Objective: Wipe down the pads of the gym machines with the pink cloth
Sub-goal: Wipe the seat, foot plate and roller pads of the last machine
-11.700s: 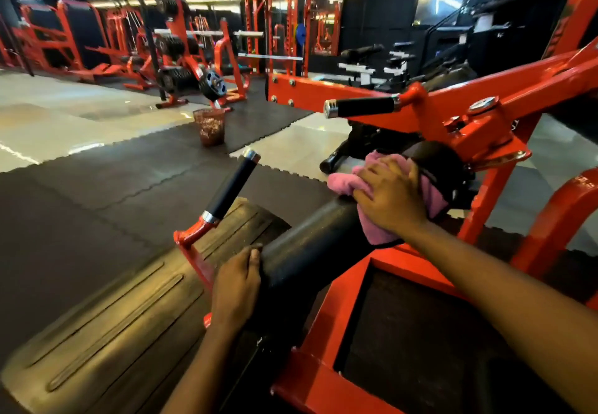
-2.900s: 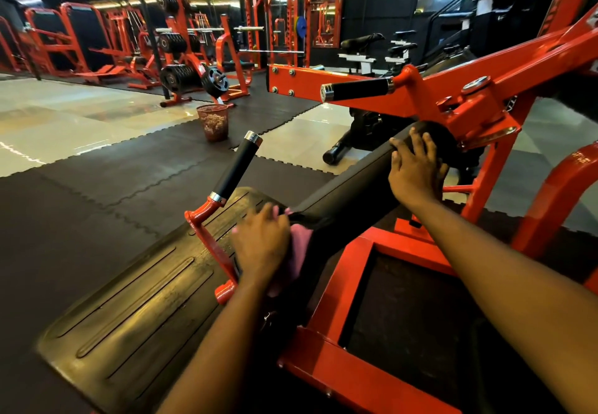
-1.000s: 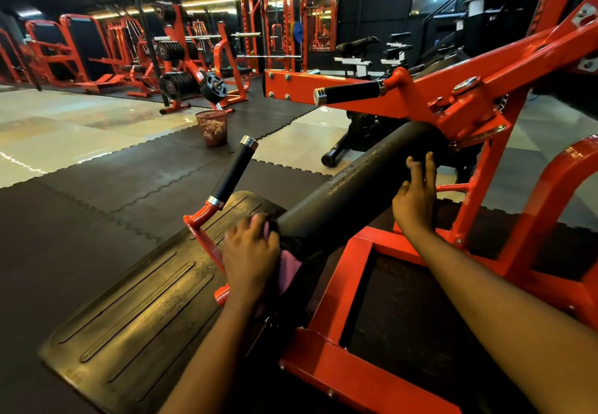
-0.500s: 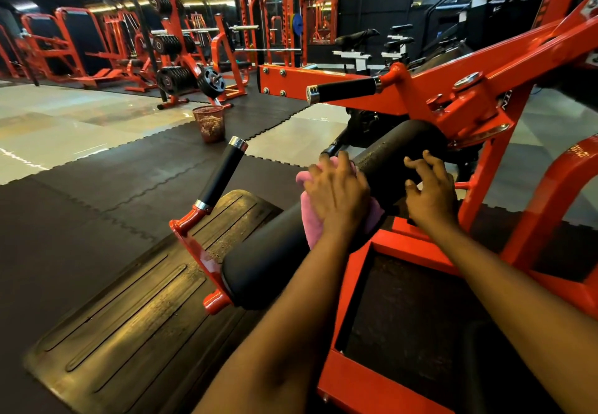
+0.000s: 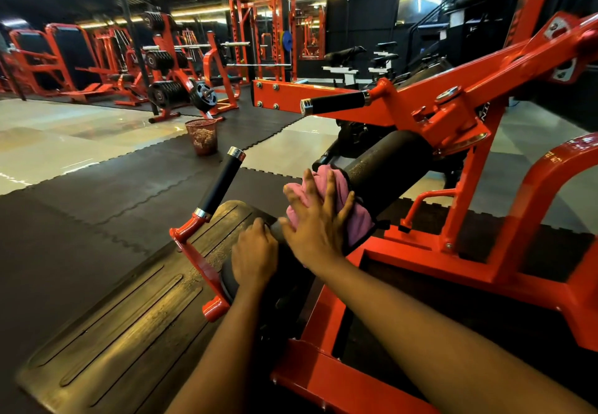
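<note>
Now the right hand [image 5: 315, 229] presses the pink cloth [image 5: 360, 219] flat against the black roller pad [image 5: 388, 161], its fingers straight and spread wide. Just left and nearer, the left hand [image 5: 255, 256] curls its fingers over the roller's near end. A red mesh bin [image 5: 201, 137] stands far left on the floor mat.

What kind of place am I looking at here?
A weight-training gym, most likely. Stacked weight plates and a red power rack stand at the back, and the right hand presses a pink cloth on a machine's black roller pad.
</note>
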Action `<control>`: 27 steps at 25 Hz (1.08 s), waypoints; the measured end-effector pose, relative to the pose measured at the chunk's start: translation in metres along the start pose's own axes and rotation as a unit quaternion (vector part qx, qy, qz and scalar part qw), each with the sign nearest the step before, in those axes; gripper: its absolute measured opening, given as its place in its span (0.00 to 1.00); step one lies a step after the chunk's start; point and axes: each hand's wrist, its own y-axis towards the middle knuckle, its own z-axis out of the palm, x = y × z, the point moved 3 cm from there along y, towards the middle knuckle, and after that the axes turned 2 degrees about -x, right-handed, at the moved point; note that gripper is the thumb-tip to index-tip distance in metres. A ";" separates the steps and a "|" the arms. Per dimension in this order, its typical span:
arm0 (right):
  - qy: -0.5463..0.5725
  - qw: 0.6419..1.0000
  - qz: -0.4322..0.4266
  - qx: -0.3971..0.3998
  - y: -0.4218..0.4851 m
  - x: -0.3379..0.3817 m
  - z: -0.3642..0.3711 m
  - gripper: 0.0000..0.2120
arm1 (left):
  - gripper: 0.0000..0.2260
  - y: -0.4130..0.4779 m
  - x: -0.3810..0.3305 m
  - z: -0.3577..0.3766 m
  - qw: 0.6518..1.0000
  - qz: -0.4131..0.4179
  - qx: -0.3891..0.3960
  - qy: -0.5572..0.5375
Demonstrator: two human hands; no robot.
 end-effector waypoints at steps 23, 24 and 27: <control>-0.071 0.990 -0.113 0.042 0.041 -0.048 -0.018 0.18 | 0.10 -0.006 -0.001 0.004 0.998 0.034 -0.032 0.044; -0.077 0.992 -0.090 0.040 0.059 -0.069 -0.021 0.19 | 0.10 -0.006 0.000 0.004 0.998 0.036 -0.033 0.044; -0.089 0.995 0.044 0.007 0.121 -0.144 -0.047 0.21 | 0.08 -0.014 0.000 0.008 0.994 0.055 -0.062 0.067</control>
